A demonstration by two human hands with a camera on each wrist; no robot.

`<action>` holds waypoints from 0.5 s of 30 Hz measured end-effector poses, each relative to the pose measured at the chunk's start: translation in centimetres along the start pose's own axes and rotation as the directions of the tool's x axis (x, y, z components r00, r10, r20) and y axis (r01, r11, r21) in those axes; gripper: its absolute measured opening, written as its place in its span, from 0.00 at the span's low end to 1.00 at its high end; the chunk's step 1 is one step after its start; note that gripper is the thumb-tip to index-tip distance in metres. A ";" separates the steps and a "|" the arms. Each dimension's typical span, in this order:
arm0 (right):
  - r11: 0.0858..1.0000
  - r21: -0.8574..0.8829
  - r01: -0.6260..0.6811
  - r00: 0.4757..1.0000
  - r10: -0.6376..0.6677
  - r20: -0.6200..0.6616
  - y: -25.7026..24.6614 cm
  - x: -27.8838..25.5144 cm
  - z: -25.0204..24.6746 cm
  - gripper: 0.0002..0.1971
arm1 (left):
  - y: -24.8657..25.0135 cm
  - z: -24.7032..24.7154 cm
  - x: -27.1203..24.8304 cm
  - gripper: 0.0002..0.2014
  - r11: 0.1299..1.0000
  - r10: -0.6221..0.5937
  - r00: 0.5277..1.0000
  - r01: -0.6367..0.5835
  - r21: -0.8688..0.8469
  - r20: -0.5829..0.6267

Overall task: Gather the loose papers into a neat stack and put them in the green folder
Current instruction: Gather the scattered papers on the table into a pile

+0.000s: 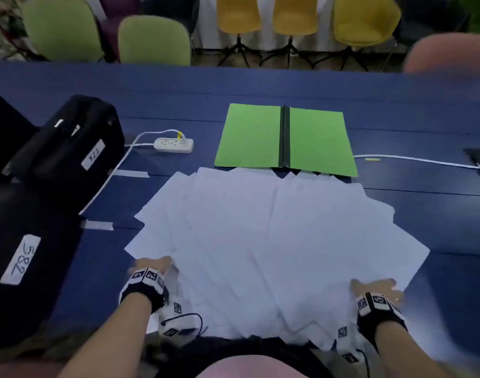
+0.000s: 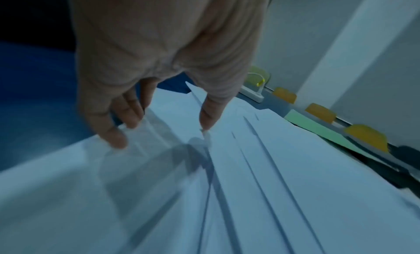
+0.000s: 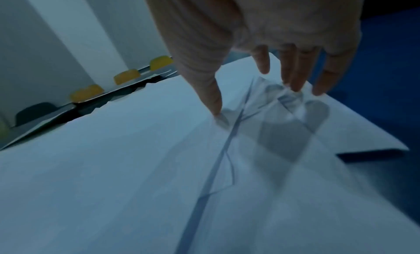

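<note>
Several white papers (image 1: pixel 266 241) lie fanned out over the blue table (image 1: pixel 438 219), overlapping one another. Just beyond them the green folder (image 1: pixel 252 137) lies open and flat, with a dark spine down its middle; the papers' far edges cover its near edge. My left hand (image 1: pixel 151 264) rests on the fan's near left corner, fingers (image 2: pixel 118 141) and thumb straight on the papers (image 2: pixel 227 186). My right hand (image 1: pixel 375 287) rests on the near right corner, its thumb and fingertips (image 3: pixel 295 87) touching the papers (image 3: pixel 159 168). Neither hand grips a sheet.
Two black cases (image 1: pixel 69 148) with number labels stand at the left. A white power strip (image 1: pixel 174 145) and its cable lie left of the folder. Another white cable (image 1: pixel 424 160) runs to the right edge. Green and yellow chairs (image 1: pixel 154 42) stand beyond the table.
</note>
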State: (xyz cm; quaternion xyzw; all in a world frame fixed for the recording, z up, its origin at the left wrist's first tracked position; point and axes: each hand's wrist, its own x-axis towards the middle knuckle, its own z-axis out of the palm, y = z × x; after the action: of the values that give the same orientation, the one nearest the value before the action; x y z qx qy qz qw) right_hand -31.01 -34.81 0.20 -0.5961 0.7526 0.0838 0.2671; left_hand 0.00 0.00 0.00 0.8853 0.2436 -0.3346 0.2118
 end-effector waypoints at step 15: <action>0.923 0.334 0.190 0.960 -0.245 0.133 -0.6 0.2 0.5 0.22 | 3.1 1.4 -1.7 0.41 0.999 0.022 0.997 -0.024 -0.032 -0.068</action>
State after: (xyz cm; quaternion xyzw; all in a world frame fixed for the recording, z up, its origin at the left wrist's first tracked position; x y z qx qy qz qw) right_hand -30.29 -34.93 -0.22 -0.6158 0.6593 -0.0175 0.4311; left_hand -0.02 -3.71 0.94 0.8952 0.2459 -0.2981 0.2220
